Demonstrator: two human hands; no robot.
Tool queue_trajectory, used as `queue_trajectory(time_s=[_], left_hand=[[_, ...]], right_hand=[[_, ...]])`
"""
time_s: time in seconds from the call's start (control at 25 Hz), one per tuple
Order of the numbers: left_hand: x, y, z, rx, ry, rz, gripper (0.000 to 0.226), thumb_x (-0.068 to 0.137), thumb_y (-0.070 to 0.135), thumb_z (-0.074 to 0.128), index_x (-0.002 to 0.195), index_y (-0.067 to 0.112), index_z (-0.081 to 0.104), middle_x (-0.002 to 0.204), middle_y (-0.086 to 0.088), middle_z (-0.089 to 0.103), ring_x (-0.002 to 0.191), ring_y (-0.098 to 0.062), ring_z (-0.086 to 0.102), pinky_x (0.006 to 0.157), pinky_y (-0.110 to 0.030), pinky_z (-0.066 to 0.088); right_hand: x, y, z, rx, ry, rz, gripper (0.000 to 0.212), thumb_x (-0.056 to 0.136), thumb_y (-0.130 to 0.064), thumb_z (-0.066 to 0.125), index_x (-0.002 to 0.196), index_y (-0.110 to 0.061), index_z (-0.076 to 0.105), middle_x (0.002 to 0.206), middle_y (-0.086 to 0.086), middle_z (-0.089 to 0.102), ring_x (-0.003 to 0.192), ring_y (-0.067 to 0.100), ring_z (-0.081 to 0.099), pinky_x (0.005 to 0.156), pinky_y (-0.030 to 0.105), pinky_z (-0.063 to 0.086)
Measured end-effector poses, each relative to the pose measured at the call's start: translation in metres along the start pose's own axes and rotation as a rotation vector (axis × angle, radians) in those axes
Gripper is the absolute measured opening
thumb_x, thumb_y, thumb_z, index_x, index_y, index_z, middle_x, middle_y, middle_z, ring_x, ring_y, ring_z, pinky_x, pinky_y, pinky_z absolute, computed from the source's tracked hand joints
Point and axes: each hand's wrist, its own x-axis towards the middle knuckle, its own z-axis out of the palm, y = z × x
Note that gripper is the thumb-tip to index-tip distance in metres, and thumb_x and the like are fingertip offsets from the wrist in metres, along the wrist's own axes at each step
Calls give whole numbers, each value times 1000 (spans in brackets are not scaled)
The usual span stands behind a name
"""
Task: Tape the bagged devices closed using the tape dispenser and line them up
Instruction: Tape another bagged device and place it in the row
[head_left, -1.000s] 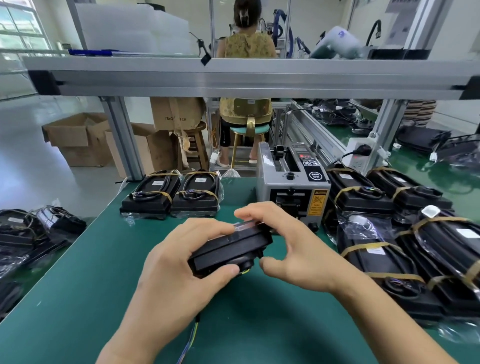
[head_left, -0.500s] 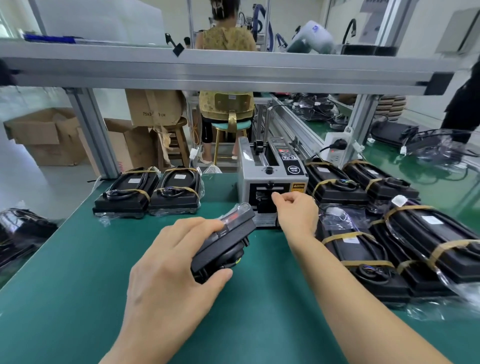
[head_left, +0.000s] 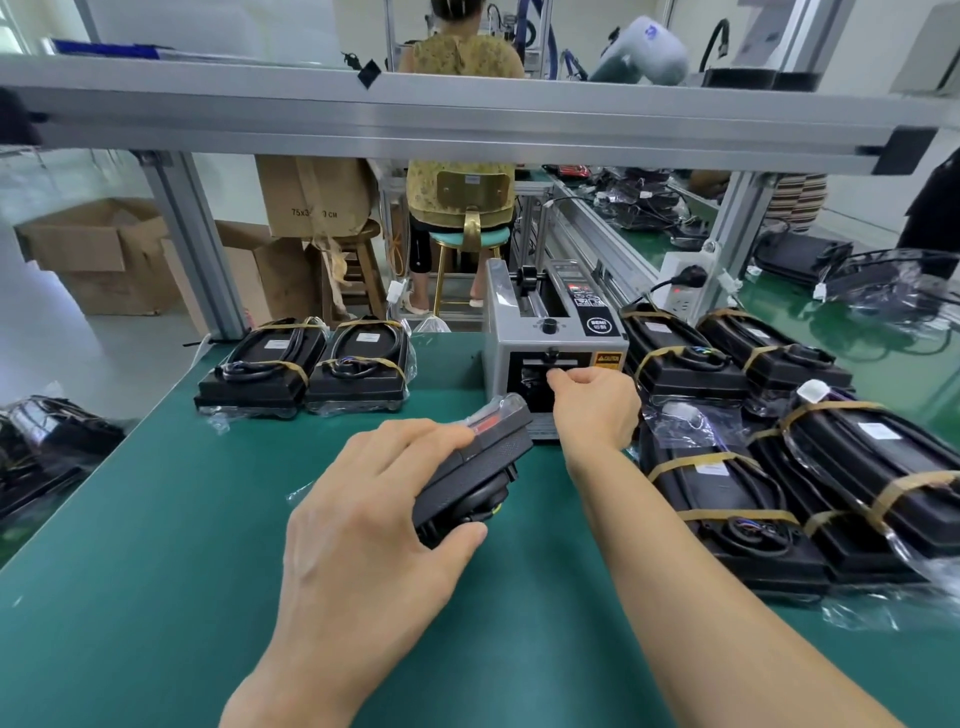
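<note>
My left hand (head_left: 363, 514) grips a black bagged device (head_left: 475, 470), tilted on its edge on the green table (head_left: 156, 545), fingers over its top and thumb under its near end. My right hand (head_left: 595, 408) reaches to the outlet slot of the grey tape dispenser (head_left: 550, 353), fingers curled at the mouth; any tape between them is too small to see. Two taped bagged devices (head_left: 306, 366) lie side by side at the back left. Several more bagged devices with brown tape bands (head_left: 737, 441) are piled on the right.
An aluminium frame beam (head_left: 467, 124) crosses overhead, with posts at the table's back corners. A power strip (head_left: 680, 286) sits behind the dispenser. A seated person (head_left: 462, 171) and cardboard boxes (head_left: 98, 254) are beyond the table. Bagged items (head_left: 47, 447) lie off the left edge.
My right hand let go of the device and moved to the dispenser's outlet. My left hand now holds the device alone, tipped more onto its edge.
</note>
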Motion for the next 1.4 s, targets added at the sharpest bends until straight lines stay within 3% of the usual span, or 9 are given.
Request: queue_trajectory(time_s=[0.28,0.4,0.52,0.64,0.88,1.12,1.2,1.32,1.4], left_hand=[[1,-1,0,-7,15,1,55,55,30,73,110,32,65,107,25,59,97,-3,53,80,-14,38],[1,-1,0,-14,22,-6,55,55,31,73,110,32,65,107,24,60,97,-4,54,80,-17,39],[2,-2,-1,-29,37,-33,54,56,32,72,109,34,64,106,24,60,97,-4,55,80,-17,39],[3,-4,-3,-38,48,-50,53,56,32,73,109,34,64,105,23,60,96,-6,57,81,-19,41],[1,-1,-5,-69,70,-67,49,60,31,73,108,31,65,104,20,61,95,-10,60,81,-28,46],[-5,-3,-4,-120,73,-115,60,57,32,74,115,33,57,104,18,64,97,-8,60,83,-29,48],[-5,-3,-4,-155,74,-147,67,55,34,74,117,37,49,105,19,65,97,-4,61,85,-29,49],[-4,-5,-5,-214,67,-172,75,51,34,77,119,38,43,103,25,64,95,0,61,85,-26,49],[-4,-7,-7,-265,65,-191,79,48,33,79,118,39,43,104,30,63,95,3,61,86,-18,46]], right_hand=[[1,2,3,46,-19,13,10,85,-24,67,79,-20,73,84,-1,71,77,21,60,64,26,39],[-3,-2,-4,143,-83,-15,25,84,-19,67,60,-20,64,60,-8,61,62,17,53,63,27,42],[-31,-12,-31,461,-290,-104,27,84,-14,69,59,-20,63,45,-17,51,48,1,45,57,17,41],[-77,-14,-64,562,-623,-377,14,82,-17,69,69,-22,70,67,-14,64,65,-1,56,67,10,44],[-116,-19,-80,238,-593,-595,16,82,-22,71,69,-28,66,82,-9,62,87,6,59,96,49,39],[-122,-29,-76,179,-556,-539,10,75,-26,73,68,-30,68,82,-11,61,82,3,58,96,50,40],[-120,-31,-75,144,-568,-536,10,75,-25,75,69,-29,69,80,-11,60,78,2,57,96,46,42],[-115,-31,-74,155,-589,-536,13,78,-16,73,71,-26,70,79,-9,61,71,-3,56,82,17,43],[-112,-30,-74,188,-591,-523,14,80,-10,70,73,-21,70,81,-7,62,69,-4,55,73,10,41]])
